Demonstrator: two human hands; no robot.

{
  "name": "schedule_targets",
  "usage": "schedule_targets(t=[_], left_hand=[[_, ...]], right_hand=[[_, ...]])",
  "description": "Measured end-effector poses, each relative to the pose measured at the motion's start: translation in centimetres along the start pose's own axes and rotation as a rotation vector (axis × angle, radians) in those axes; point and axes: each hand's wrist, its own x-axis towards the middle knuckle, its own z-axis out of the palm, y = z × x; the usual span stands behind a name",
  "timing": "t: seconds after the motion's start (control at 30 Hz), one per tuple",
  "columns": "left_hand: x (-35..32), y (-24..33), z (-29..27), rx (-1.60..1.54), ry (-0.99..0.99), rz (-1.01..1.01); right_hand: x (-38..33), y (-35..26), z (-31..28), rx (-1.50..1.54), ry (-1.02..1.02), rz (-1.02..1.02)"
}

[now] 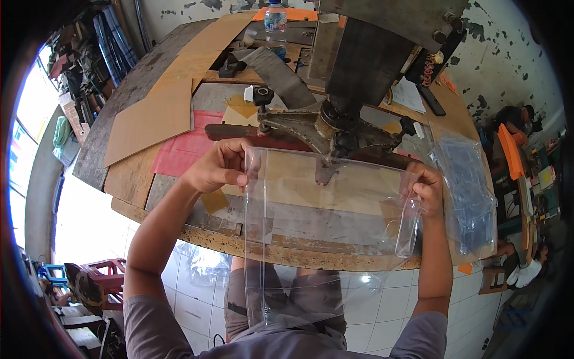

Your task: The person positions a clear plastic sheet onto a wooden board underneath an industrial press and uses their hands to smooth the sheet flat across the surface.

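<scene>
A clear plastic sheet (323, 239) hangs between my hands, its lower part draping past the table's front edge toward my lap. My left hand (224, 163) pinches its upper left corner. At the upper right corner my right hand (426, 188) grips the sheet, where the plastic bends into a loose fold. Just beyond the sheet's top edge stands a dark metal press (341, 128) with spread arms and clamp knobs. Through the plastic I see a tan sheet (323, 185) lying on the worktable (197, 239).
A pile of clear plastic pieces (466, 191) lies at the right. Brown board (155, 119) and pink sheet (185, 143) lie at the left. A water bottle (275, 27) stands at the back. Other people (529, 269) sit at the far right. Stools (104, 278) stand lower left.
</scene>
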Motion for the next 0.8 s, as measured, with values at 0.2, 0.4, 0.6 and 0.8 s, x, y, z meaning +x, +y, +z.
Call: schedule_targets(t=[0.2,0.4,0.6,0.8], left_hand=[[0.17,0.10,0.14,-0.038,-0.014,0.020],[0.12,0.01,-0.16,-0.032,-0.037,0.031],[-0.09,0.08,-0.44,-0.020,-0.020,-0.011],[-0.12,0.14,-0.35,-0.034,-0.040,-0.023]], right_hand=[[-0.05,0.00,0.12,-0.018,-0.007,0.064],[-0.26,0.29,-0.33,-0.028,-0.024,0.092],[-0.24,0.58,-0.43,-0.059,-0.028,0.083],[-0.33,0.55,-0.69,-0.123,-0.033,0.096]])
